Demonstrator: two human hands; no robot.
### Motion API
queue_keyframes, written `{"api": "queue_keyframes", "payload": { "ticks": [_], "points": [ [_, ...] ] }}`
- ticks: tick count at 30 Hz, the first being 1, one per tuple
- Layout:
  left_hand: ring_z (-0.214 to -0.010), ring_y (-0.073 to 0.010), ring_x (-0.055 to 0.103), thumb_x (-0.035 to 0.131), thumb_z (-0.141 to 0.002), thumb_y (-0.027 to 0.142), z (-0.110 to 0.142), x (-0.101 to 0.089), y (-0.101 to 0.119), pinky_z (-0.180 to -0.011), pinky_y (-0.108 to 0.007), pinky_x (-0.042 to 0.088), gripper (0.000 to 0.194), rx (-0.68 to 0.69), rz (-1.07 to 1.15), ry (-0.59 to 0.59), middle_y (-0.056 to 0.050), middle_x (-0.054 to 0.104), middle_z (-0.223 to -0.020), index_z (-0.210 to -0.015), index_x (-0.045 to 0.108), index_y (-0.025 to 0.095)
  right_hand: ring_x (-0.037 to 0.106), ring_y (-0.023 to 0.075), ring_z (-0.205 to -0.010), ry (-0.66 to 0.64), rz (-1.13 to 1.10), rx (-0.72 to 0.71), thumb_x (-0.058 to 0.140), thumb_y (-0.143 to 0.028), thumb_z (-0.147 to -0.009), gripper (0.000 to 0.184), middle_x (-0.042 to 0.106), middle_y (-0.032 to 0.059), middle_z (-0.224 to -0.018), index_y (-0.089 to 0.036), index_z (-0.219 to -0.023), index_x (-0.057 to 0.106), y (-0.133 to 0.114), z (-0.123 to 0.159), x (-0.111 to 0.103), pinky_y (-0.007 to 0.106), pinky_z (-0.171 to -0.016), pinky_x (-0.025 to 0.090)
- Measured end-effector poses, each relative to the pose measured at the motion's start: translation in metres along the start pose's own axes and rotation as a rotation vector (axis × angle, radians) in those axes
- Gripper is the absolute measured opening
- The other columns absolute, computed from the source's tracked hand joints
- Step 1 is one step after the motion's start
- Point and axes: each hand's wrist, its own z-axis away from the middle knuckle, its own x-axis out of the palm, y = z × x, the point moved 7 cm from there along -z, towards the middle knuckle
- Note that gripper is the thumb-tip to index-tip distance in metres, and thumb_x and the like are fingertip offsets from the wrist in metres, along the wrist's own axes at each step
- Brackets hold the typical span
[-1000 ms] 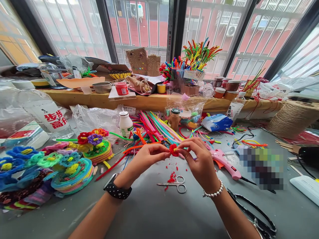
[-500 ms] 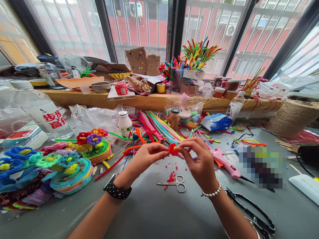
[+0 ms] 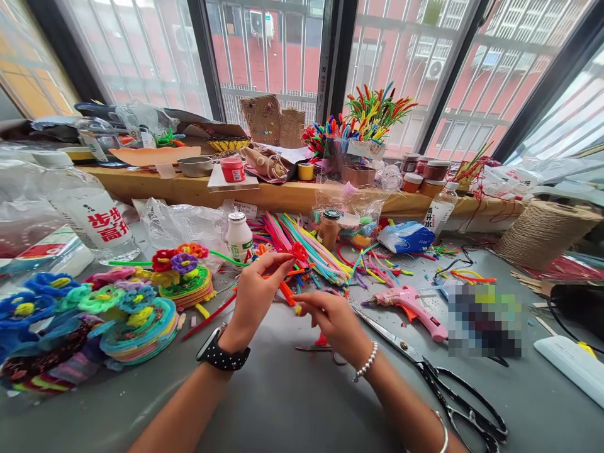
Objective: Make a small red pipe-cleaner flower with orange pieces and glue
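Note:
My left hand (image 3: 258,290) pinches a small red fuzzy flower (image 3: 299,252) between thumb and fingertips, raised above the table. Lower and to the right, my right hand (image 3: 336,322) has thumb and fingers closed on a small yellow fuzzy piece (image 3: 297,309), apart from the flower. Orange pipe cleaners (image 3: 285,290) show between the two hands. Partly hidden under my right hand lie small scissors (image 3: 306,348) and red fuzzy scraps (image 3: 321,340).
Finished fuzzy flowers (image 3: 94,299) and coiled discs (image 3: 136,336) are at left. Loose pipe cleaners (image 3: 325,251), a white bottle (image 3: 240,239) and a brown jar (image 3: 329,229) stand behind. To the right lie a pink glue gun (image 3: 415,307), large scissors (image 3: 425,365) and twine (image 3: 547,236).
My hands have drawn apart. The left hand has lifted the red flower up and left, while the right hand has moved down and left with the yellow piece.

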Motion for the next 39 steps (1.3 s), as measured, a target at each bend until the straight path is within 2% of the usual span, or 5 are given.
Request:
{"api": "queue_keyframes", "payload": {
  "ticks": [5,14,18,28,39],
  "points": [
    [-0.075,-0.0164,0.059,0.057,-0.067,0.038,-0.001,-0.001,0.000,-0.068,-0.025,0.046,0.027,-0.003,-0.012,-0.003,-0.004,0.064,-0.083,-0.082,0.063,0.016,0.049,0.0097,-0.047,0.099,0.060,0.060,0.045,-0.028,-0.081,0.026,0.055,-0.0009,-0.053,-0.016,-0.061,0.055,0.006,-0.005,-0.046,0.020,-0.048,0.038],
    [-0.076,-0.0167,0.059,0.056,-0.068,0.039,0.000,-0.001,0.000,-0.068,-0.025,0.046,0.027,-0.010,-0.064,0.004,-0.004,0.064,-0.083,-0.082,0.062,0.016,0.045,0.0094,-0.047,0.754,-0.081,0.343,0.046,-0.044,-0.076,0.031,0.052,-0.0001,-0.057,-0.016,-0.064,0.050,0.072,0.048,-0.169,0.021,-0.044,0.039],
    [-0.075,-0.0160,0.058,0.056,-0.068,0.038,0.001,0.001,0.000,-0.067,-0.024,0.046,0.027,-0.019,-0.032,0.008,-0.004,0.064,-0.083,-0.082,0.061,0.016,0.047,0.0106,-0.046,0.998,0.008,0.421,0.051,-0.044,-0.071,0.028,0.051,-0.0011,-0.058,-0.017,-0.075,0.049,0.089,0.080,-0.189,0.022,-0.044,0.040],
    [-0.075,-0.0161,0.058,0.055,-0.067,0.040,-0.002,-0.003,-0.004,-0.065,-0.024,0.045,0.030,-0.034,-0.027,0.061,-0.004,0.064,-0.083,-0.084,0.060,0.016,0.056,0.0241,-0.081,-0.079,0.792,0.792,0.053,-0.025,-0.065,0.030,0.059,0.0141,-0.093,-0.011,-0.091,0.059,0.118,0.082,-0.155,0.028,-0.065,0.040],
    [-0.074,-0.0158,0.057,0.057,-0.066,0.041,-0.003,-0.003,-0.006,-0.064,-0.024,0.045,0.032,-0.058,-0.059,0.060,-0.004,0.063,-0.079,-0.085,0.059,0.015,0.060,0.0240,-0.072,-0.123,0.815,0.882,0.051,-0.008,-0.062,0.012,0.062,0.0117,-0.074,-0.013,-0.069,0.059,0.140,0.086,-0.150,0.027,-0.055,0.039]
  ]
}}
